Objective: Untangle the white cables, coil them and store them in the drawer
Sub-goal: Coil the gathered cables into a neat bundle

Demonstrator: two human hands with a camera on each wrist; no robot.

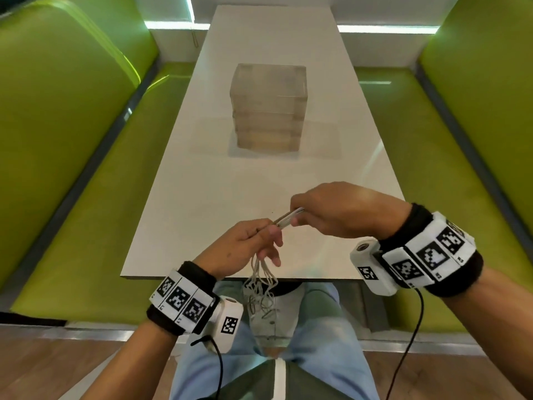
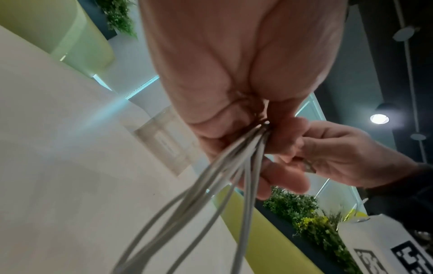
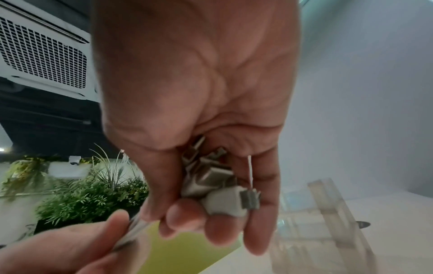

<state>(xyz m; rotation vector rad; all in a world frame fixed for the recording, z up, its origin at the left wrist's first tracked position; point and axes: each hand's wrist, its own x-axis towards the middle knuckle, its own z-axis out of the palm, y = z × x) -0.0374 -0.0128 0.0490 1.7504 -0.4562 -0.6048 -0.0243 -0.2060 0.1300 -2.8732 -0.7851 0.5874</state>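
Note:
Several white cables (image 1: 288, 219) stretch in a bundle between my two hands above the near end of the white table (image 1: 202, 183). My left hand (image 1: 256, 241) pinches the bundle, and the loose cable loops (image 1: 261, 281) hang below it past the table edge; the strands (image 2: 222, 178) fan out from its fingers. My right hand (image 1: 326, 209) grips the cable ends, and its curled fingers enclose the white and metal plugs (image 3: 218, 185). A clear plastic drawer unit (image 1: 269, 108) stands in the middle of the table, its drawers pushed in.
Green bench seats (image 1: 86, 197) run along both sides of the table. Black wrist-camera leads (image 1: 409, 342) hang from my forearms. My legs in light jeans (image 1: 288, 356) are below the near table edge. Potted plants (image 3: 93, 194) stand behind.

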